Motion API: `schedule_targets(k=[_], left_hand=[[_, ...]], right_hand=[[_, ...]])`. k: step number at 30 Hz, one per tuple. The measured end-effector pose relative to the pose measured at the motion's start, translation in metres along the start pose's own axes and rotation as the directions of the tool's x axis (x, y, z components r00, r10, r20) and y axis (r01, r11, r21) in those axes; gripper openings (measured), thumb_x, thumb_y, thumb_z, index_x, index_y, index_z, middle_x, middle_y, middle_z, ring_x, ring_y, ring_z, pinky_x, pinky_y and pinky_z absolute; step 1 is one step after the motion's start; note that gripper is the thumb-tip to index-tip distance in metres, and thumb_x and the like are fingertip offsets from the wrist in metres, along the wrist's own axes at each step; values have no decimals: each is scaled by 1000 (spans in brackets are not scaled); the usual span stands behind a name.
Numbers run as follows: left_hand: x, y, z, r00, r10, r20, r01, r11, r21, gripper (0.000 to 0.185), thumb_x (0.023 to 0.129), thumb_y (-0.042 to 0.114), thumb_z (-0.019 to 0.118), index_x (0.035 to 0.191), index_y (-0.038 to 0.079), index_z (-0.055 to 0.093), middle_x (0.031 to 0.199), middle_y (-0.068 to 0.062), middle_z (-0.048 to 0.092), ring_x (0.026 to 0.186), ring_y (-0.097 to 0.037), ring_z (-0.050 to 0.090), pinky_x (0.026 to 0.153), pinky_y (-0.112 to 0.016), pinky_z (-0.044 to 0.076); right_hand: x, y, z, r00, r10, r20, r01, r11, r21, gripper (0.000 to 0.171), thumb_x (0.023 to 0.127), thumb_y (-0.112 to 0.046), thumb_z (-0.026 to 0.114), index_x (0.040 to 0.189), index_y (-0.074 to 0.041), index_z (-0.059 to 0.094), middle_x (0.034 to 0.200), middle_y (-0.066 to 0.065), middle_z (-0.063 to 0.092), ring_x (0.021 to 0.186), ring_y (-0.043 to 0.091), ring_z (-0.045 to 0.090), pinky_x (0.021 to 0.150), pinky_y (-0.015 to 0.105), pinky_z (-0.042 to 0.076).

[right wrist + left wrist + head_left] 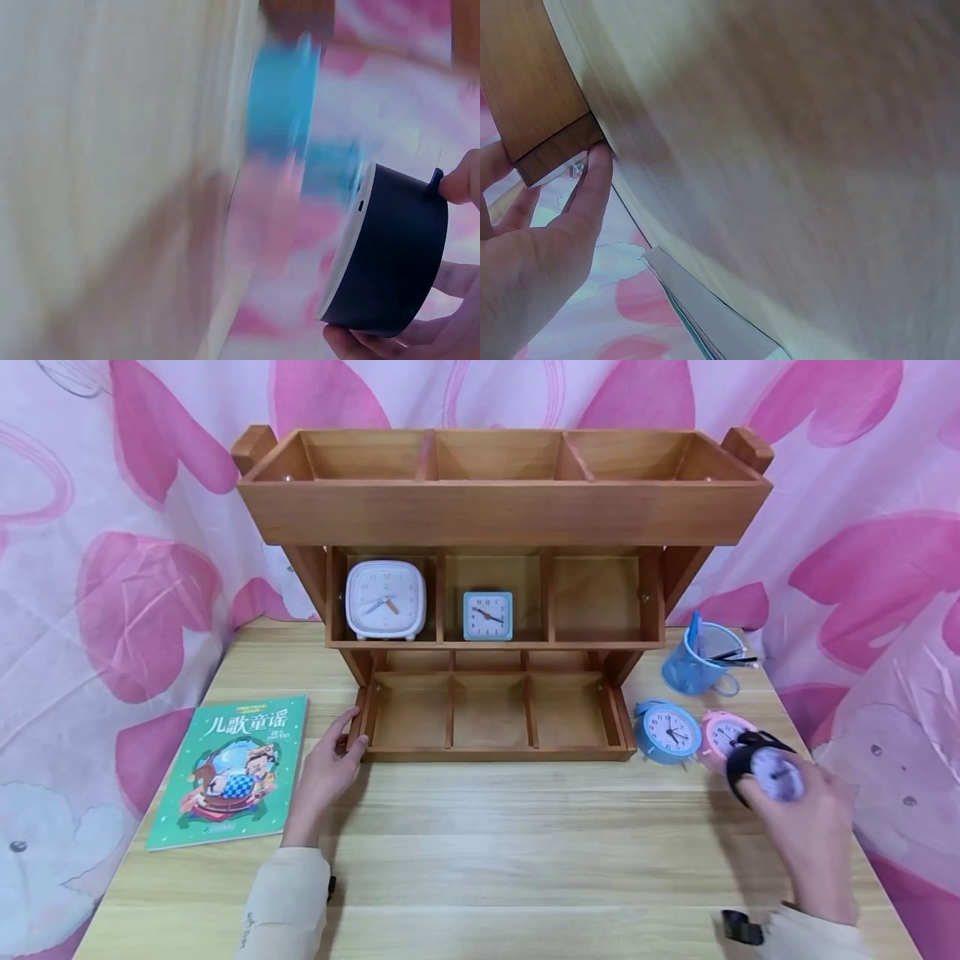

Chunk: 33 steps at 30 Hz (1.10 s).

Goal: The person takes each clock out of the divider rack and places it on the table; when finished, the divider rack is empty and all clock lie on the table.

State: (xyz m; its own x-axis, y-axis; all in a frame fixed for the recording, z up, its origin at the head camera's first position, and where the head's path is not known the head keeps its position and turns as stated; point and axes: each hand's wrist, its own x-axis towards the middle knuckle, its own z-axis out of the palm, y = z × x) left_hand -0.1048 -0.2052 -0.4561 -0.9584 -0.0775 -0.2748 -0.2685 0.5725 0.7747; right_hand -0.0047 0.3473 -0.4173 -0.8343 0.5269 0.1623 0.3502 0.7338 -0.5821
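My right hand (806,827) grips a small round black clock (768,768) with a pale purple face, just above the table at the right. The right wrist view shows that black clock (390,259) between my fingertips (461,180), the rest blurred. My left hand (330,768) rests with straight fingers against the lower left corner of the wooden shelf unit (495,510); the left wrist view shows a fingertip (596,169) touching the shelf corner (551,150). A pink clock (717,731) and a blue clock (667,732) stand beside the shelf.
A white square clock (386,600) and a small blue square clock (487,615) sit in the middle tier. A green children's book (232,768) lies at the left. A blue cup (697,662) with pens stands at the back right. A pink-patterned cloth (112,568) hangs behind.
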Motion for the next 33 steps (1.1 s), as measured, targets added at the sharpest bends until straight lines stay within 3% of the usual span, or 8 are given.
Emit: schedule_targets(k=[4,9,15,21,26,29,31,33], left_hand=[[0,1,0,1000,-5,3,5,1000,-3,55,102,31,47,153,33,27,140,-25,47,125,-37,48,99,-51,45],[0,0,0,1000,-8,1,8,1000,-7,55,102,31,47,153,33,26,140,-26,46,126,-37,47,100,-51,44],[0,0,1,1000,-2,5,2,1000,-11,55,102,32,46,153,34,25,142,-26,45,127,-37,46,101,-52,42],[-1,0,0,1000,-8,4,8,1000,-6,55,102,33,46,153,34,25,140,-25,47,126,-36,47,100,-52,43],[-1,1,-1,1000,-19,10,19,1000,-2,55,102,33,45,153,34,24,141,-25,45,125,-37,46,100,-53,43],[-1,1,-1,1000,-15,9,15,1000,-6,55,102,32,45,153,34,25,141,-26,45,126,-37,46,101,-53,43],[-1,0,0,1000,-10,5,10,1000,-7,55,102,31,46,153,34,26,140,-26,46,125,-37,47,100,-52,43],[0,-1,0,1000,-5,1,5,1000,-7,55,102,30,47,153,33,27,139,-26,47,125,-36,48,100,-51,43]], right_hand=[[7,36,-18,992,128,15,-126,989,-80,69,78,-33,73,131,4,52,120,40,47,110,53,41,85,58,32],[11,60,-16,987,118,112,-99,983,-155,69,81,-38,71,127,9,50,113,44,45,105,57,39,84,61,33],[14,68,-9,954,153,256,-100,973,-209,80,87,-47,65,138,8,38,124,44,40,107,61,37,81,67,36],[13,50,-9,975,42,218,-2,984,-180,73,88,-38,65,133,13,39,125,46,34,113,62,33,89,67,31],[15,-15,-6,982,-167,91,173,983,-61,61,87,-24,65,132,11,45,134,40,36,125,56,30,102,68,23],[16,-71,-2,943,-332,15,330,941,67,55,86,-19,67,134,4,51,140,30,42,129,49,35,105,67,25],[18,-109,2,881,-470,-50,472,869,150,52,85,-16,70,132,-1,56,139,23,48,129,43,40,106,63,30],[19,-145,8,792,-601,-106,608,762,222,49,83,-14,72,129,-3,60,137,17,53,128,37,45,107,56,35]])
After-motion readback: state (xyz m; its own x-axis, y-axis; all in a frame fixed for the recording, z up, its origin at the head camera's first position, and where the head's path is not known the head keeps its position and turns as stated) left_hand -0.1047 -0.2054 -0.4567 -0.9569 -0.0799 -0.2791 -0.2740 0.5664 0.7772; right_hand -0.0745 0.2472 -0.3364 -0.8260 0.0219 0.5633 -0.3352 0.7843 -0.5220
